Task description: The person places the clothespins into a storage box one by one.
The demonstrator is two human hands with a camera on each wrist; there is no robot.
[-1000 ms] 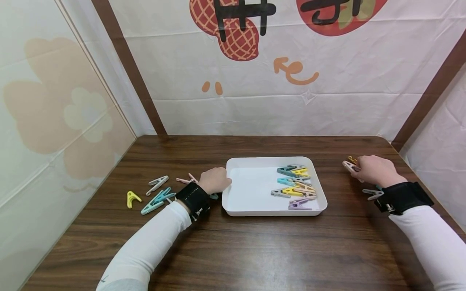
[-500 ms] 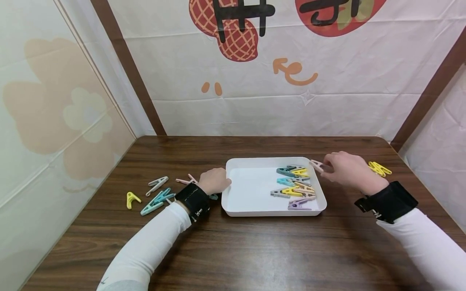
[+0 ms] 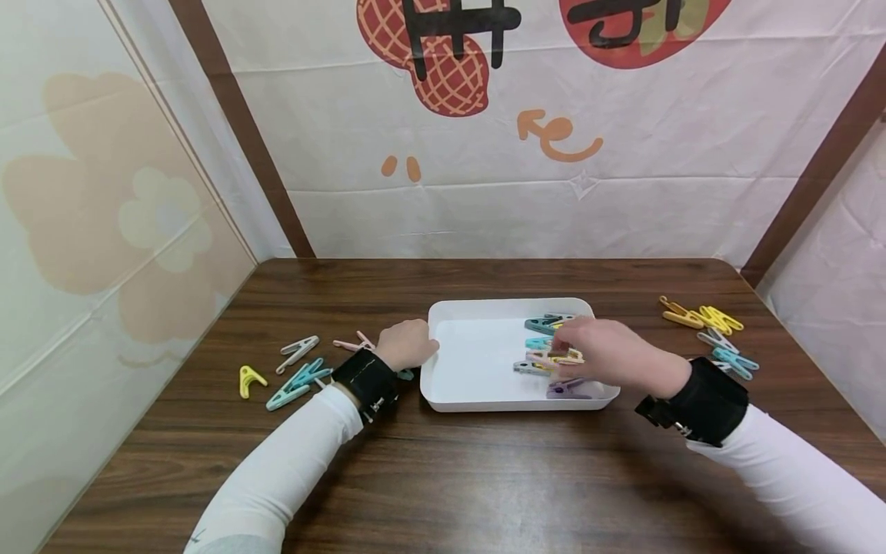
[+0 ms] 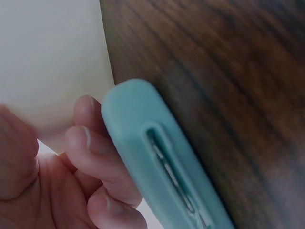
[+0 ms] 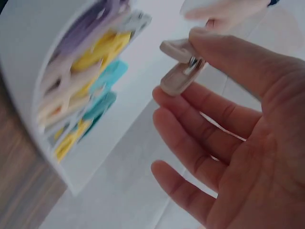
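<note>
A white tray rests on the wooden table, with several clothespins in its right part. My left hand grips the tray's left rim, thumb and curled fingers about its wall in the left wrist view. A teal clothespin lies close by those fingers. Over the tray's right part is my right hand, pinching a pale pink clothespin between thumb and index finger. Below it, purple, yellow and turquoise clothespins line the tray; the hand hides some of them in the head view.
Left of the tray lie a yellow clothespin, a light blue one, a white one and a pink one. At right are yellow clothespins and blue ones. A printed cloth hangs behind the table.
My right hand has lifted the pale pink clothespin from the right-hand pile and carried it left, over the tray. The left hand has stayed at the tray's rim.
</note>
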